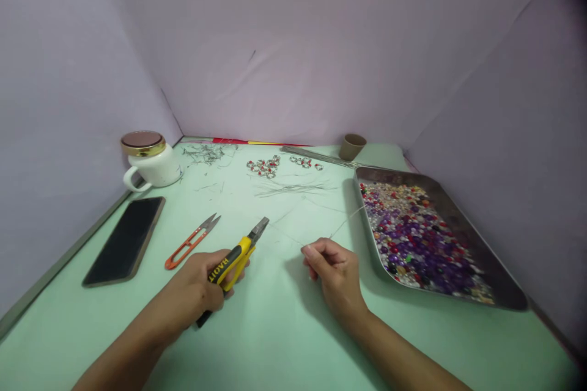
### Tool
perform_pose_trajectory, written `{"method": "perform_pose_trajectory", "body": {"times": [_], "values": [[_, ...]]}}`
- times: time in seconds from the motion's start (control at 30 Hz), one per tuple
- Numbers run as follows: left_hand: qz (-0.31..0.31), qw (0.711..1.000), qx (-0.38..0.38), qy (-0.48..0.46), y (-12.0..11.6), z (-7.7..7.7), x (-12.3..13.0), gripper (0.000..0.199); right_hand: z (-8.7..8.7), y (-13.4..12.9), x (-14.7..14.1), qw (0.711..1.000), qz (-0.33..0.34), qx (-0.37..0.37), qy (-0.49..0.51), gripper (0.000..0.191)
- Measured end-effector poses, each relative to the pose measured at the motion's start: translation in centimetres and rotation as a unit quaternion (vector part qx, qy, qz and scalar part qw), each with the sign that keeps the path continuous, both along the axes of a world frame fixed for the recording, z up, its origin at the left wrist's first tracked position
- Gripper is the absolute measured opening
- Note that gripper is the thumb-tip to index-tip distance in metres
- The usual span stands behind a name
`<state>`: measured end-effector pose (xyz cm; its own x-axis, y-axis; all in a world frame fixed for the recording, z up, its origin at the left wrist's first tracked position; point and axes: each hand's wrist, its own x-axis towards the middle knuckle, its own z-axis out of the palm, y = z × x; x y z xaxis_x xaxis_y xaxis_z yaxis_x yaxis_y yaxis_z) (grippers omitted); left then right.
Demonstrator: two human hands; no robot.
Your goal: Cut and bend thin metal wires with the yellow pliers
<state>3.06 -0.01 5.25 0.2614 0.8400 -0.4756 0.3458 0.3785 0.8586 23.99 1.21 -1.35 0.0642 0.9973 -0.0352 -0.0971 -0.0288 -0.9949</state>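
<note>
My left hand [202, 287] is wrapped round yellow and black pliers [238, 255], whose metal jaws point up and to the right. To the right of them, my right hand [334, 272] pinches a thin wire [342, 226] between thumb and forefinger. Part of the wire runs up towards the bead tray, and a fainter strand reaches left towards the plier jaws; whether it touches them I cannot tell. Orange thread snips [188, 247] lie just beyond my left hand. Small wire rings with red and clear beads [265, 167] sit farther back.
A metal tray [440, 296] of mixed beads stands at the right. Left are a phone [126, 241] and a lidded white mug [158, 168]. Loose wires [293, 188], tangled wire scraps [208, 153], long wires [316, 156] and a brown cup [352, 147] are towards the back.
</note>
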Motion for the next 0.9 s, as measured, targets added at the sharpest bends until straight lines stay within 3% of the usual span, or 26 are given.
{"method": "perform_pose_trajectory", "body": {"times": [0.1,0.17,0.2,0.27,0.33,0.4,0.5,0.57,0.7,0.9], "values": [[0.069,0.996,0.023,0.053,0.8,-0.8,-1.6,0.021,-0.3,0.4,0.5,0.999,-0.041,0.010,0.001,0.022],[0.202,0.966,0.057,0.151,1.4,-1.3,-3.1,0.021,-0.5,0.7,0.6,0.996,-0.080,0.019,0.017,0.022],[0.259,0.946,0.076,0.182,1.7,-1.5,-3.8,0.020,-0.6,0.8,0.7,0.996,-0.080,0.019,0.027,0.022],[0.293,0.938,0.107,0.151,2.0,-1.5,-4.4,0.021,-0.7,0.9,0.6,0.998,-0.032,0.004,0.050,0.022],[0.255,0.953,0.113,0.121,1.7,-1.3,-4.0,0.019,-0.6,1.0,0.5,0.995,0.057,-0.027,0.076,0.024],[0.148,0.979,0.091,0.103,1.2,-0.7,-2.8,0.017,-0.3,1.1,0.7,0.978,0.163,-0.070,0.106,0.026],[-0.029,0.995,0.065,0.065,0.3,0.5,-0.9,0.018,0.2,1.3,1.1,0.926,0.310,-0.128,0.170,0.034],[-0.096,0.993,0.054,0.030,0.0,1.2,-0.2,0.022,0.3,1.4,1.3,0.895,0.363,-0.152,0.209,0.039],[-0.152,0.987,0.041,-0.001,-0.4,1.9,0.1,0.026,0.3,1.5,1.3,0.877,0.372,-0.162,0.257,0.041],[-0.151,0.988,0.010,0.045,-1.0,1.8,0.8,0.030,0.4,1.3,1.0,0.887,0.335,-0.159,0.274,0.038]]}}
